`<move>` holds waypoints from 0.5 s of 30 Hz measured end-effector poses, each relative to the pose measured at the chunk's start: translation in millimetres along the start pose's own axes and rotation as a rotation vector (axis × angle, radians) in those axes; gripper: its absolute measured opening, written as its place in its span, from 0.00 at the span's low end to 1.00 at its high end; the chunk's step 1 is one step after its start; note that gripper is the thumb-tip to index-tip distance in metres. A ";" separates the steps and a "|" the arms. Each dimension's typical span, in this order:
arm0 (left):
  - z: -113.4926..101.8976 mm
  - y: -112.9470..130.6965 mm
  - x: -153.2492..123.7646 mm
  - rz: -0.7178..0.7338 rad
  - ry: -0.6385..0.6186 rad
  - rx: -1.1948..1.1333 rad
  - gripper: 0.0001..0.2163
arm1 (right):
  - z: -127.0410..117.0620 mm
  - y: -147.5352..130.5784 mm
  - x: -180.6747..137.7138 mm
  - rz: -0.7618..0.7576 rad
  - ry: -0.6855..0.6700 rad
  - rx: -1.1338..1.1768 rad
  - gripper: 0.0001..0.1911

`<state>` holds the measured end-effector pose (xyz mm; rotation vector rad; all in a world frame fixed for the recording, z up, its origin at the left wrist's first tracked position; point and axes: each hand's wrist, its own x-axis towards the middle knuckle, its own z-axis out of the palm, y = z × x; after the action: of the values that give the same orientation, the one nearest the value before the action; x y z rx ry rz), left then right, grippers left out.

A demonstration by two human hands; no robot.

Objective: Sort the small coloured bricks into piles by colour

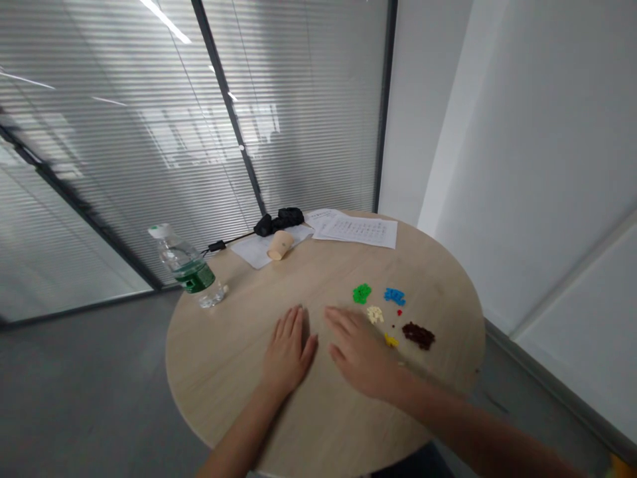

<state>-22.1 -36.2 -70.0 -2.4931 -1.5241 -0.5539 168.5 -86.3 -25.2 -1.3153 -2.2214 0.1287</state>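
Observation:
My left hand (287, 350) lies flat on the round wooden table (239, 372), fingers stretched out, holding nothing. My right hand (359, 353) rests flat beside it, fingers spread, empty. Just past my right fingertips lie small heaps of tiny pieces: a cream heap (375, 314), a yellow heap (391, 340), a green heap (361, 293), a blue heap (395, 296) and a dark brown heap (419, 334). A few red specks (399, 312) lie between them. The yellow heap almost touches my right hand.
A plastic water bottle (187, 267) with a green label stands near the table's left edge. A tipped paper cup (280, 244), printed sheets (359, 230) and a black bundle with a cable (279, 220) lie at the far edge. Glass walls with blinds stand behind.

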 end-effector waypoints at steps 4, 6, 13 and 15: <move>-2.7 3.0 -7.6 0.045 -0.038 0.110 0.24 | 31.8 -29.2 -14.7 -0.009 -0.124 -0.054 0.26; -6.2 5.1 -13.4 0.071 -0.050 0.141 0.24 | 36.4 -23.8 -17.0 -0.008 -0.171 -0.068 0.27; -15.8 13.6 -24.2 0.082 -0.064 0.154 0.25 | 25.7 -3.9 -15.0 0.020 -0.209 -0.081 0.27; -17.4 15.1 -24.7 0.081 -0.072 0.139 0.25 | 27.3 -3.1 -16.8 0.033 -0.203 -0.084 0.28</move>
<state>-22.8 -69.3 -63.1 -2.4796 -1.4263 -0.3366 158.6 -96.7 -54.1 -1.4401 -2.3974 0.1908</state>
